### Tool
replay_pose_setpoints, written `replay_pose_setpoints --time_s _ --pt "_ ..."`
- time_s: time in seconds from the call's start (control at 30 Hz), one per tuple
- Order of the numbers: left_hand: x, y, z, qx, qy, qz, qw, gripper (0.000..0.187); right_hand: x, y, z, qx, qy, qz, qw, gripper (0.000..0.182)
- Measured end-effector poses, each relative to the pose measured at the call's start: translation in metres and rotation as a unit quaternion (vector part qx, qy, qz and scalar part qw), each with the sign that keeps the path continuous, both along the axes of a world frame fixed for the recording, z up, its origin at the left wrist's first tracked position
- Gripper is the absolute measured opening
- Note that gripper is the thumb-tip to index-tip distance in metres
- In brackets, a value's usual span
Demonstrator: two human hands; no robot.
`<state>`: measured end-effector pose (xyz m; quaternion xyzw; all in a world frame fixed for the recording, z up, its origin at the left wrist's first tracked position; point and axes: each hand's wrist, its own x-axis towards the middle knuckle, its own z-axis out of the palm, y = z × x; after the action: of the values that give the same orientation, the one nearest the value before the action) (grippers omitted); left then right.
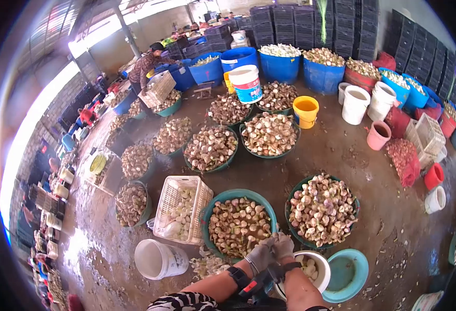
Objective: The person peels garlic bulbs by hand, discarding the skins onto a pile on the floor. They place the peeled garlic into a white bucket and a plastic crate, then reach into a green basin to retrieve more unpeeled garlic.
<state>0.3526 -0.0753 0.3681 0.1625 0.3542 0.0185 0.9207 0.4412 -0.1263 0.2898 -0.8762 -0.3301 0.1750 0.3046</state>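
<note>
Both of my hands wear grey gloves and are close together at the lower middle, beside the right rim of a green basin of brown bulbs in murky water. My left hand and my right hand have their fingers bent inward and meeting; what they hold, if anything, is too small to make out. Just below my right hand stands a white bucket with pale peeled bulbs inside. A heaped basin of bulbs is to the right, and a white crate with pale bulbs is to the left.
A turquoise basin lies at the right and a white bucket at the left. More heaped basins, a yellow bucket and blue tubs stand ahead. Another person holds a crate at upper left. Dark crates are stacked behind.
</note>
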Motion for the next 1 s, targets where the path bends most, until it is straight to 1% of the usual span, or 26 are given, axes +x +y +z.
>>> replay_pose_setpoints --time_s 0.03,0.07,0.1,0.2,0.23,0.27,0.3,0.4,0.43,0.47,0.53,0.57,0.6,0.63,0.67,0.7,0.73,0.77,0.8,0.87,0.93,0.97,1.0 --pt "-0.001 0.001 -0.015 0.002 -0.014 0.003 1.000 0.037 0.003 -0.002 -0.040 -0.013 -0.045 0.018 0.999 0.040" --pt "-0.001 0.003 -0.014 0.004 -0.022 0.010 1.000 0.038 0.009 0.005 -0.036 -0.025 -0.091 0.035 0.995 0.041" --pt "-0.001 0.005 -0.013 0.001 -0.030 0.019 0.999 0.038 0.015 0.003 -0.033 -0.026 -0.025 0.037 0.999 0.042" --pt "-0.003 0.021 -0.001 0.009 -0.052 0.053 0.997 0.039 0.022 0.012 -0.022 0.042 0.048 0.015 0.998 0.045" --pt "-0.004 0.027 0.003 0.017 -0.062 0.065 0.996 0.039 0.023 0.014 -0.023 0.088 0.217 -0.025 0.972 0.043" --pt "-0.005 0.035 0.007 0.018 -0.066 0.077 0.995 0.040 0.019 0.011 -0.025 0.130 0.381 -0.065 0.913 0.042" --pt "-0.005 0.042 0.011 0.021 -0.071 0.085 0.994 0.040 0.017 0.013 -0.028 0.168 0.533 -0.103 0.823 0.040" --pt "0.000 0.056 0.025 -0.039 -0.035 0.107 0.993 0.040 -0.010 0.025 0.009 0.322 0.614 -0.148 0.705 0.035" --pt "-0.006 0.064 -0.027 -0.419 -0.187 0.207 0.864 0.037 -0.012 0.033 0.025 0.334 0.615 -0.187 0.689 0.028" --pt "-0.012 0.071 -0.078 -0.751 -0.180 0.219 0.596 0.034 -0.011 0.037 0.016 0.319 0.568 -0.185 0.735 0.028" --pt "-0.002 0.070 -0.058 -0.582 -0.167 0.181 0.775 0.029 -0.005 0.046 -0.004 0.289 0.465 -0.181 0.817 0.027" --pt "0.005 0.067 -0.043 -0.483 -0.157 0.159 0.847 0.027 0.000 0.048 -0.001 0.249 0.435 -0.184 0.845 0.026" --pt "0.011 0.061 -0.028 -0.378 -0.143 0.136 0.905 0.026 0.003 0.047 0.010 0.208 0.404 -0.187 0.871 0.025" --pt "0.017 0.059 -0.014 -0.265 -0.128 0.113 0.949 0.025 0.006 0.051 0.017 0.167 0.372 -0.186 0.894 0.024" --pt "0.021 0.057 -0.001 -0.147 -0.110 0.090 0.979 0.025 0.008 0.055 0.018 0.140 0.347 -0.177 0.910 0.025" --pt "0.025 0.056 0.008 -0.112 -0.058 0.139 0.982 0.027 0.010 0.057 0.017 0.114 0.320 -0.168 0.925 0.027" --pt "0.027 0.060 -0.007 -0.098 -0.074 0.108 0.987 0.025 0.011 0.060 0.017 0.088 0.292 -0.160 0.939 0.028" --pt "0.026 0.062 -0.036 -0.086 -0.088 0.076 0.989 0.024 0.011 0.062 0.014 0.084 0.273 -0.145 0.947 0.029" --pt "0.026 0.065 -0.052 -0.073 -0.101 0.044 0.991 0.024 0.009 0.064 0.010 0.080 0.254 -0.130 0.955 0.031" --pt "0.022 0.069 -0.045 -0.051 -0.107 0.050 0.992 0.025 0.007 0.067 -0.002 0.076 0.216 -0.111 0.967 0.034" --pt "0.019 0.069 -0.031 -0.036 -0.077 0.063 0.994 0.022 0.011 0.068 -0.015 0.076 0.175 -0.103 0.976 0.038" --pt "0.017 0.066 -0.002 -0.032 -0.043 0.075 0.996 0.021 0.012 0.068 -0.022 0.060 0.114 -0.057 0.990 0.037" --pt "0.015 0.065 0.010 -0.020 -0.023 0.082 0.996 0.021 0.015 0.067 -0.030 0.044 0.053 -0.010 0.998 0.036"
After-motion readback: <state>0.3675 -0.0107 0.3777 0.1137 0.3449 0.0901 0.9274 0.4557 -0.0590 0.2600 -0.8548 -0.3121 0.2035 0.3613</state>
